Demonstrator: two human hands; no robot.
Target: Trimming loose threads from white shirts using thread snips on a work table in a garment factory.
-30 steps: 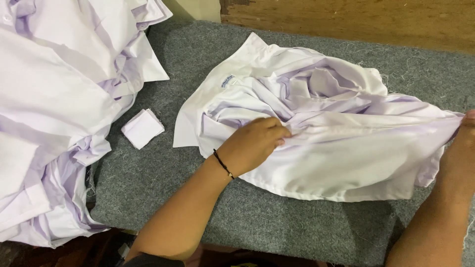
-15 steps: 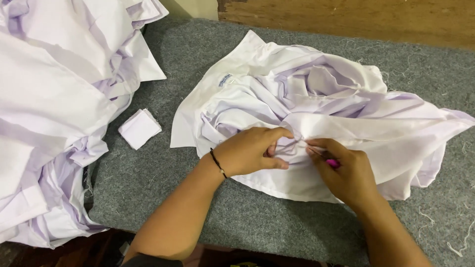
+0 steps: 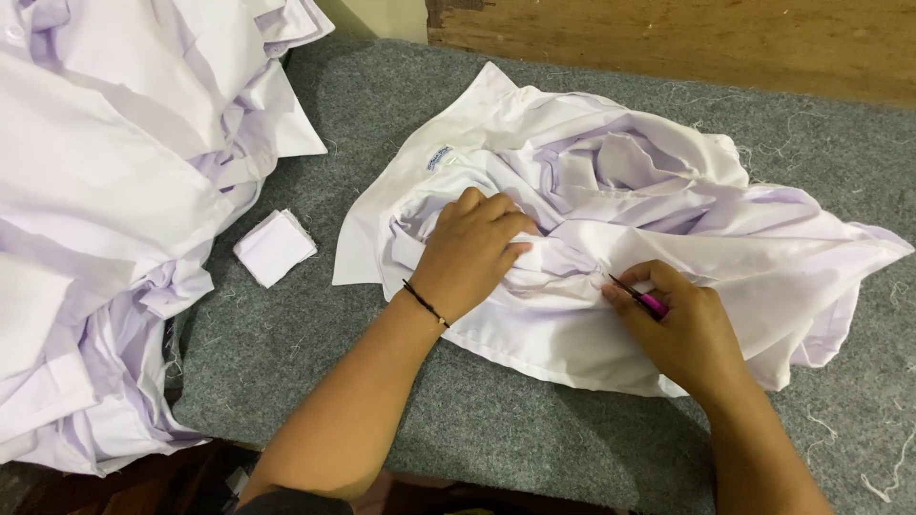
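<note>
A crumpled white garment [image 3: 668,219] lies on a grey felt-covered table [image 3: 382,114]. My left hand [image 3: 472,253], with a thin black band at the wrist, presses down on bunched fabric near the garment's middle. My right hand [image 3: 682,329] rests on the cloth just to the right and grips a small thread snipper with a pink handle [image 3: 641,298], its dark tip pointing toward the folds by my left hand.
A big heap of similar white garments [image 3: 114,191] fills the left side and hangs over the front edge. A small folded white cloth piece [image 3: 275,247] lies between the heap and the garment. A wooden board [image 3: 668,38] runs along the back. Loose threads scatter at the right.
My right hand came in from the garment's far right edge to its middle, holding the pink snipper. My left hand shifted slightly up, gathering the fabric.
</note>
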